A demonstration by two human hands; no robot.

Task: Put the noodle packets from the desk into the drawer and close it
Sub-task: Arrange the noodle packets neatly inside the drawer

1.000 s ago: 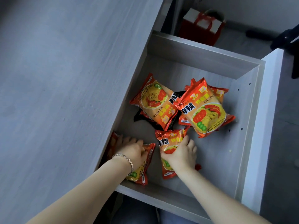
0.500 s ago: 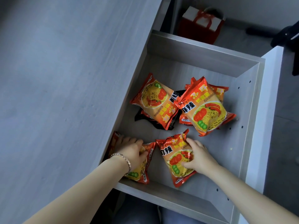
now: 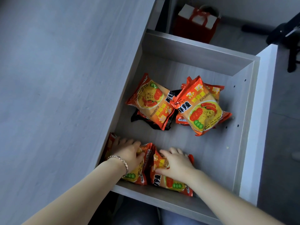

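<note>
Left hand (image 3: 129, 154), right hand (image 3: 177, 164) palms down, fingers extended.

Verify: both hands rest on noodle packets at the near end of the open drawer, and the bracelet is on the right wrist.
Wrong wrist: the head view shows the bracelet on the left one. The left hand and right hand rest on noodle packets at the near end of the open drawer.

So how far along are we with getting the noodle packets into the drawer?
Mostly done: a pile of packets lies in the drawer, and the visible desk top shows none. In hand: the left hand rests on one packet and the right hand on the packet beside it, near the drawer's front. Left: let go and push the open drawer shut.
</note>
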